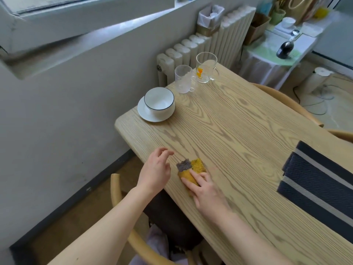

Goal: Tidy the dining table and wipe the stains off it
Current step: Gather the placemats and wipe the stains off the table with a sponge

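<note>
From the head view, the right hand (208, 194) lies flat, its straight fingers (194, 175) pressing down on a yellow-and-grey soft cleaning cloth (193, 168) and curled around nothing. The cloth sits bunched on the pale wood-grain surface (238, 131), directly under and just ahead of those fingertips, near the edge. Just beside it, the left hand (156, 169) is relaxed with loosely bent fingers and holds nothing; whether it touches the surface cannot be told.

The cloth looks light, limp and a little grippy, so flat pressure over its middle should drag it along. A pinch at its near fold would lift it.

Well ahead of the left hand stand a white ceramic bowl with a dark rim (159, 101) on a white saucer (143, 114), then a frosted glass mug (183, 79) and a clear glass mug with an orange print (206, 66). All are probably fragile and slick, best taken by the handle or from under the saucer.

To the right of the right hand, a dark blue striped woven placemat (321, 180) is cut off by the frame. The right hand hides the cloth's near part, and no stain can be made out for sure. A curved wooden chair (114, 190) is partly hidden beneath the left arm.
</note>
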